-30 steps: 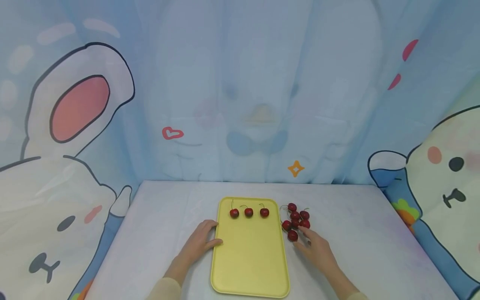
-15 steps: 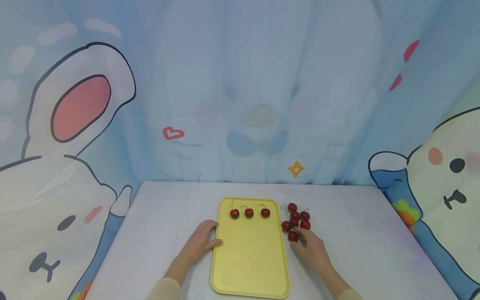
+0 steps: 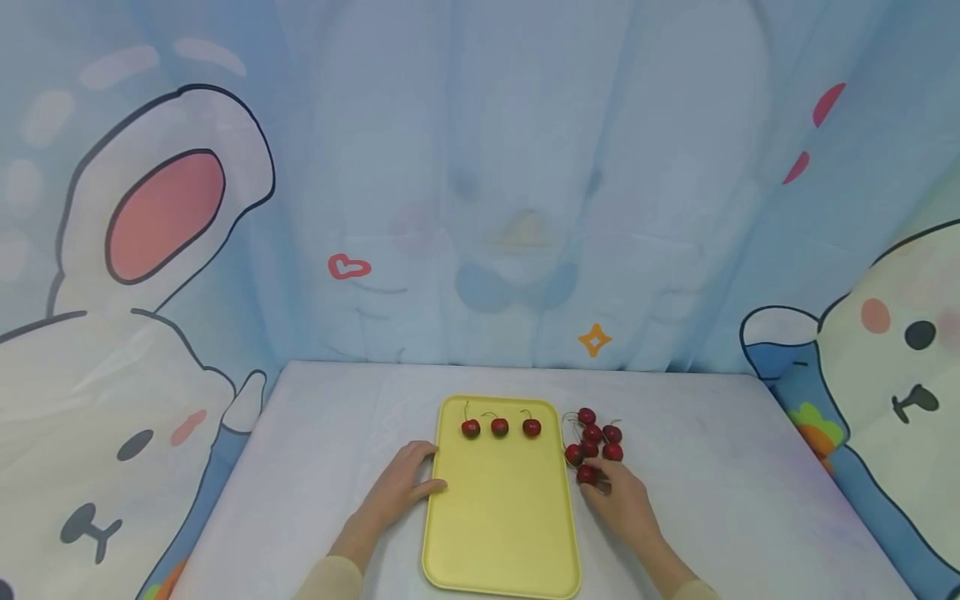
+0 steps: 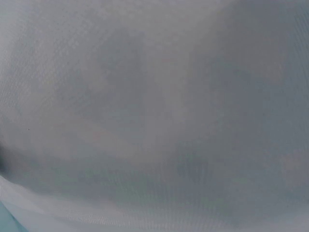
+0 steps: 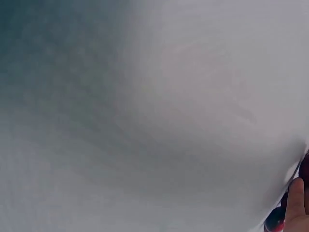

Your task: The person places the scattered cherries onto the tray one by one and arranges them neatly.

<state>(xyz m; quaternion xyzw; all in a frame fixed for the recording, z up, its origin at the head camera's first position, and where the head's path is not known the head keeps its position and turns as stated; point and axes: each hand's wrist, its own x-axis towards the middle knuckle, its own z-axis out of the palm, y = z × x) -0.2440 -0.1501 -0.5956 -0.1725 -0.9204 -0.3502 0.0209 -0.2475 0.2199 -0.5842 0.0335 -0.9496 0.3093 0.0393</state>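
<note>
A yellow rectangular tray [image 3: 501,517] lies on the white-covered table. Three dark red stemmed cherries sit in a row along its far end: a left cherry [image 3: 470,428], a middle cherry [image 3: 499,427] and a right cherry [image 3: 532,428]. My left hand [image 3: 397,487] rests against the tray's left rim, its thumb lying over the edge. Right of the tray is a cluster of several loose cherries [image 3: 592,433]. At the cluster's near end my right hand [image 3: 621,504] pinches one cherry [image 3: 586,474] between thumb and fingers. The right wrist view catches a fingertip [image 5: 295,198] beside dark cherries.
The white tabletop [image 3: 720,483] stretches to both sides of the tray. Behind it hangs a pale blue curtain [image 3: 510,125] with cartoon animals. The left wrist view holds only blurred pale cloth [image 4: 154,116].
My right hand has shifted slightly left and its fingers have closed on the nearest cherry of the cluster. The left hand and the tray stay put.
</note>
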